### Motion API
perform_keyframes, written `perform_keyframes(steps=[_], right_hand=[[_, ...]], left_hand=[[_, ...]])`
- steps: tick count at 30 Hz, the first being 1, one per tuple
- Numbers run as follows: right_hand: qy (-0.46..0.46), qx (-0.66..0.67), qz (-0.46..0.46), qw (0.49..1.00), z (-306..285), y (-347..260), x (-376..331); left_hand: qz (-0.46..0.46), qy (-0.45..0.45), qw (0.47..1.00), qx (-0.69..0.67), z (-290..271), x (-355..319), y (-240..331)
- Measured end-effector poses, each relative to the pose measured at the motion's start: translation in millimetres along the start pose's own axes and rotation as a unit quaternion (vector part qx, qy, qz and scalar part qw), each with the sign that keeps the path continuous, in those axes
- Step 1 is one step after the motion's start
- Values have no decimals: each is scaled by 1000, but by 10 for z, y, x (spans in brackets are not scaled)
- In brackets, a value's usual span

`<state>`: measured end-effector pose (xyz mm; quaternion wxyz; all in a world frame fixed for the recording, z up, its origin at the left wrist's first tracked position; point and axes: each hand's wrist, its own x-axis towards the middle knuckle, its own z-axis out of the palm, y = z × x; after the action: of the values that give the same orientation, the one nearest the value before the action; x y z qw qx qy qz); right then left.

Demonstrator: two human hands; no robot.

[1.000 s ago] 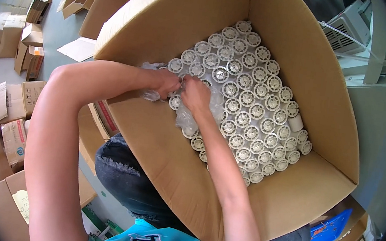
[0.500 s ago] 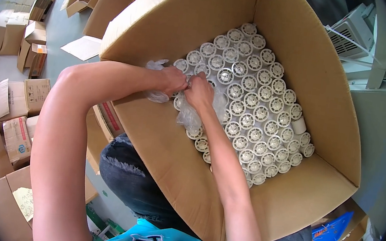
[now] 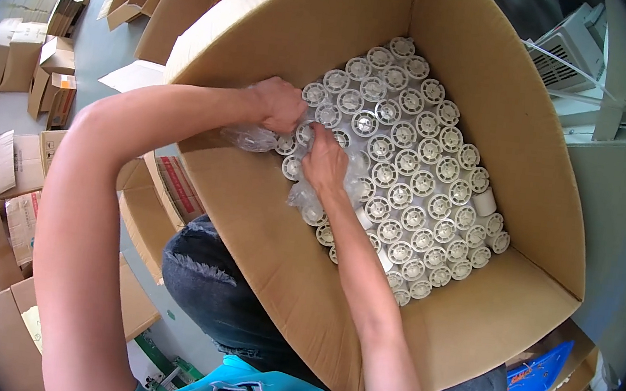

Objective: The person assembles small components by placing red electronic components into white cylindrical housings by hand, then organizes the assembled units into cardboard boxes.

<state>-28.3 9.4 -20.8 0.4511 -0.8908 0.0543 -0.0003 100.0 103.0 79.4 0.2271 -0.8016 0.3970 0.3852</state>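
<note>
A large cardboard box (image 3: 467, 339) stands tilted against my legs, with many round white plastic spools (image 3: 413, 219) packed in rows, ends up. At its left side, a thin clear plastic bag (image 3: 249, 138) lies crumpled under my hands. My left hand (image 3: 281, 106) is closed on the bag near the box's left wall, its fingertips partly hidden. Just right of it and nearer to me, my right hand (image 3: 325, 159) pinches another part of the bag above the spools. Some plastic spreads under my right wrist, over several spools.
Cardboard boxes (image 3: 20, 160) stand along the floor at the left. Open cartons (image 3: 186, 16) with reddish-orange contents are at the far left. A blue tray (image 3: 536, 383) sits at the lower right. Beyond the box's right wall stand a white slotted unit (image 3: 569, 51) and a pale post (image 3: 617, 73).
My left hand has moved away from me and the two hands have drawn apart. My right hand has shifted slightly nearer. The plastic between them has moved with them.
</note>
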Motion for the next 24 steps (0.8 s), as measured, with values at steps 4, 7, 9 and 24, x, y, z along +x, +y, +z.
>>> perform_keyframes(steps=[4,7,9,24], right_hand=[[-5,-11,6,1000,11,9,6],[-13,-55,20,998,-30,-44,-59],[-1,-85,15,996,36,-46,-83],[145,34,-131,980,94,86,-165]], left_hand=[[-25,-93,988,-124,-139,-245,78],[18,-163,980,-114,-45,-442,57],[16,-163,979,-125,-155,-658,72],[50,133,989,-42,91,-98,-110]])
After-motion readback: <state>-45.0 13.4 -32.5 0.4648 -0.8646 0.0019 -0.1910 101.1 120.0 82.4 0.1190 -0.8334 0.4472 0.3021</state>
